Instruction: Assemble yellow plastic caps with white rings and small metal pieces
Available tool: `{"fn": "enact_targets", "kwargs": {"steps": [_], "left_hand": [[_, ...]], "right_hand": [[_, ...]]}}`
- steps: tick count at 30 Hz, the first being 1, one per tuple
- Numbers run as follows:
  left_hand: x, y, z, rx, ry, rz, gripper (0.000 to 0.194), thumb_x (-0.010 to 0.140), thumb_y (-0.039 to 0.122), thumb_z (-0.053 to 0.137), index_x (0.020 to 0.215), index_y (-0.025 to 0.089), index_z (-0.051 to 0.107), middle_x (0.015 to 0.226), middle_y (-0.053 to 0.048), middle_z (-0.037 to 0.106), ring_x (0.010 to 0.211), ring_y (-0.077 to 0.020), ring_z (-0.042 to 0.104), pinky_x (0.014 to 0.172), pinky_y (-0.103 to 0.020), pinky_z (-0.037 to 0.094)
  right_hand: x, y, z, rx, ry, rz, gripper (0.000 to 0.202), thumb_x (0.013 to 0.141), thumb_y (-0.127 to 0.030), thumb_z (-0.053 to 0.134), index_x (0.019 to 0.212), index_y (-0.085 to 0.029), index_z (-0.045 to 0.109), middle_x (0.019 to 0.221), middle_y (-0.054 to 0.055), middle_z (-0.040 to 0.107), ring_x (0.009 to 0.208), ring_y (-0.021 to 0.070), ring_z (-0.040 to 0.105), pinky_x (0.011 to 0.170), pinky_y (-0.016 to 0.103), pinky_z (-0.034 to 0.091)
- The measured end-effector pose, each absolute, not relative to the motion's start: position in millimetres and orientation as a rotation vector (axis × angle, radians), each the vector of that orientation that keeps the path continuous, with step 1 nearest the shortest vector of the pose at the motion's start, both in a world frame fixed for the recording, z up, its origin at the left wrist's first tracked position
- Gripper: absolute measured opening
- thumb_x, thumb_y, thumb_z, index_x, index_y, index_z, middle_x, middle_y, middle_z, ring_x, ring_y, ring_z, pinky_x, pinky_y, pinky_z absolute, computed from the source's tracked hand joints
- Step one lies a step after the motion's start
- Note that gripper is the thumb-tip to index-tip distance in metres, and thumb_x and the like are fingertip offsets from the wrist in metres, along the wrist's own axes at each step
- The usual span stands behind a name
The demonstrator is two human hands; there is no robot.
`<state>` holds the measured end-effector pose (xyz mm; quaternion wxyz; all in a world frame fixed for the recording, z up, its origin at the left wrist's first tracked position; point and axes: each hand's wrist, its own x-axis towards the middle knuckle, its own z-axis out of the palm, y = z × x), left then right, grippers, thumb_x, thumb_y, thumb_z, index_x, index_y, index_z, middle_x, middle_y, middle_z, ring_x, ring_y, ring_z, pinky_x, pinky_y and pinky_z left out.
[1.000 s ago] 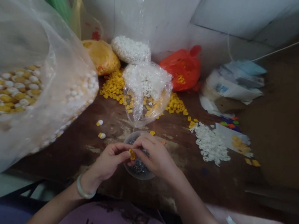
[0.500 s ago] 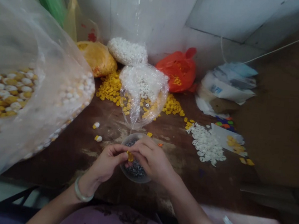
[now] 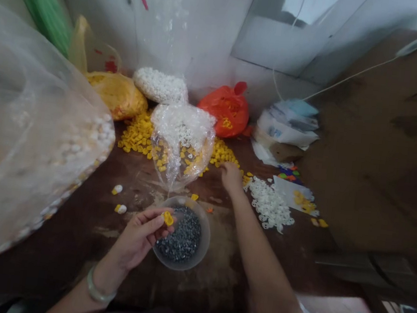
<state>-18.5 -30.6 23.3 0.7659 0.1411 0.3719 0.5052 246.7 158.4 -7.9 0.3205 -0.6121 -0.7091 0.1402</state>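
Between the thumb and fingers of my left hand (image 3: 143, 234) is a small yellow piece (image 3: 168, 218), held over the left rim of a round clear bowl (image 3: 205, 236). Small dark shiny parts (image 3: 183, 236) lie in the bowl. Farther back, my right hand (image 3: 232, 177) reaches the right end of the yellow pile (image 3: 224, 153); its fingertips are at the pieces, and whether they grip one is too small to tell. Just right of that hand lies a heap of white pieces (image 3: 269, 203).
A large clear bag (image 3: 42, 157) of white-and-yellow pieces fills the left. Behind stand an orange-yellow bag (image 3: 119, 97), white bags (image 3: 160, 84) and a red bag (image 3: 224, 110). Two white-and-yellow pieces (image 3: 121, 209) lie left of the bowl. Brown board (image 3: 383, 146) stands at right.
My right hand has left my left hand and moved forward and right to the yellow pile. My left hand still holds a yellow piece. The view has shifted, and the bowl shows more fully.
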Motion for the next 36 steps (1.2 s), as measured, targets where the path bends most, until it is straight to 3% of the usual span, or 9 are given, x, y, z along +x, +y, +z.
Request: {"fn": "enact_targets", "kwargs": {"steps": [7, 10, 14, 16, 19, 23, 28, 36], "left_hand": [[-22, -29, 30, 0.325, 0.765, 1.162, 0.036, 0.053, 0.029, 0.091, 0.084, 0.016, 0.079, 0.079, -0.008, 0.078, 0.062, -0.0102, 0.069, 0.059, -0.014, 0.053], [-24, -28, 29, 0.329, 0.758, 1.206, 0.035, 0.053, 0.028, 0.091, 0.084, 0.016, 0.079, 0.080, -0.007, 0.078, 0.063, -0.0103, 0.069, 0.059, -0.014, 0.054], [-20, -26, 28, 0.344, 0.772, 1.264, 0.034, 0.052, 0.029, 0.091, 0.082, 0.018, 0.079, 0.074, -0.006, 0.077, 0.062, -0.0102, 0.069, 0.061, -0.015, 0.054], [-16, -26, 29, 0.353, 0.774, 1.296, 0.034, 0.052, 0.029, 0.091, 0.082, 0.018, 0.079, 0.073, -0.005, 0.077, 0.062, -0.0103, 0.069, 0.062, -0.015, 0.055], [-10, -27, 31, 0.330, 0.770, 1.352, 0.032, 0.052, 0.029, 0.091, 0.080, 0.020, 0.079, 0.075, -0.003, 0.078, 0.062, -0.0091, 0.068, 0.061, -0.015, 0.054], [-9, -29, 32, 0.306, 0.789, 1.370, 0.031, 0.050, 0.028, 0.091, 0.078, 0.021, 0.079, 0.078, -0.002, 0.078, 0.062, -0.0085, 0.068, 0.061, -0.014, 0.054], [-8, -30, 34, 0.326, 0.865, 1.402, 0.032, 0.048, 0.027, 0.092, 0.076, 0.021, 0.079, 0.078, -0.003, 0.078, 0.070, -0.0112, 0.070, 0.071, -0.018, 0.055], [-9, -29, 37, 0.280, 0.894, 1.385, 0.033, 0.045, 0.028, 0.092, 0.074, 0.020, 0.079, 0.074, -0.004, 0.077, 0.064, -0.0112, 0.068, 0.065, -0.020, 0.054]], "right_hand": [[248, 183, -20, -1.603, -1.813, 0.520, 0.015, 0.074, -0.004, 0.055, 0.072, -0.015, 0.066, 0.088, 0.012, 0.066, 0.095, 0.0260, 0.058, 0.097, 0.045, 0.040], [233, 151, -13, -1.539, -1.765, 0.650, 0.011, 0.080, -0.014, 0.056, 0.083, -0.015, 0.067, 0.090, 0.010, 0.066, 0.091, 0.0249, 0.060, 0.090, 0.043, 0.046], [192, 79, 9, -1.354, -1.723, 0.956, 0.024, 0.089, -0.035, 0.054, 0.106, -0.021, 0.063, 0.091, 0.003, 0.067, 0.071, 0.0163, 0.063, 0.065, 0.030, 0.053], [169, 45, 24, -1.103, -1.538, 1.306, 0.020, 0.084, -0.036, 0.066, 0.098, -0.022, 0.065, 0.086, 0.001, 0.066, 0.068, 0.0142, 0.062, 0.062, 0.026, 0.052], [144, 13, 41, -0.946, -1.406, 1.479, 0.013, 0.079, -0.029, 0.074, 0.089, -0.023, 0.069, 0.084, -0.001, 0.066, 0.070, 0.0136, 0.063, 0.065, 0.026, 0.053], [134, 3, 47, -0.998, -1.408, 1.354, 0.011, 0.076, -0.022, 0.073, 0.087, -0.024, 0.072, 0.086, 0.000, 0.070, 0.078, 0.0159, 0.066, 0.072, 0.028, 0.054], [130, 2, 50, -1.084, -1.444, 1.194, 0.009, 0.077, -0.024, 0.070, 0.085, -0.024, 0.075, 0.083, 0.002, 0.072, 0.079, 0.0178, 0.066, 0.074, 0.030, 0.053], [126, 0, 54, -1.078, -1.616, 0.971, 0.010, 0.080, -0.020, 0.068, 0.084, -0.026, 0.075, 0.080, 0.000, 0.071, 0.078, 0.0165, 0.064, 0.073, 0.028, 0.051]]}}
